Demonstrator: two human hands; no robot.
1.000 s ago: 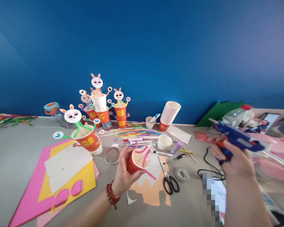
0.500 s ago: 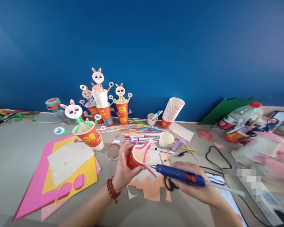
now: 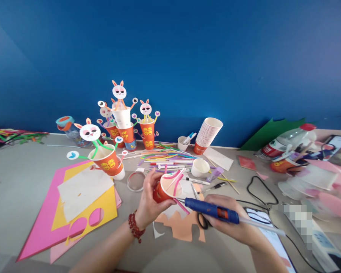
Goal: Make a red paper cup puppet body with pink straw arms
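Observation:
My left hand (image 3: 148, 203) is wrapped round a red paper cup (image 3: 160, 192), tilted so that its white inside faces me. Pink pipe cleaners (image 3: 177, 185) stand in the cup and one sticks out past its rim at the lower right. A blue hot glue gun (image 3: 206, 208) is gripped in my right hand (image 3: 227, 220), with a clear glue stick (image 3: 263, 225) out of its back end. The gun's metal nozzle is at the cup's rim, by the pink pipe cleaner; whether it touches I cannot tell.
Rabbit-faced cups (image 3: 106, 161) stand at the left and back. A tall stack of paper cups (image 3: 208, 132) is by the blue wall. Pink and yellow card (image 3: 55, 212) lies at left, orange paper scraps (image 3: 180, 227) below my hands, a power strip (image 3: 319, 235) and black cable (image 3: 272, 187) at right.
The glue gun has shifted slightly left and down, bringing its nozzle closer to the cup's rim. The cup is nearly still in my left hand.

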